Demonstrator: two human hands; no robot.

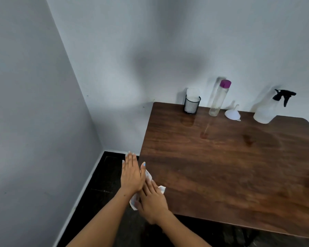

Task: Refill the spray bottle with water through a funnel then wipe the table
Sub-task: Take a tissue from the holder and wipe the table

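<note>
Readable text: none anywhere in view.
Spray bottle [265,111]: plain translucent body, black trigger head — no label or print visible.
Water bottle [218,98]: clear, purple cap — no brand or marking legible.
Funnel [232,114]: plain white, unmarked.
Mesh cup [192,104]: black, holding white tissue — no writing.
Cloth [148,177]: white, with a faint pattern too blurred to read.
Table [221,166]: wood grain only, no sticker or number.
Walls: bare, no sign.
</note>
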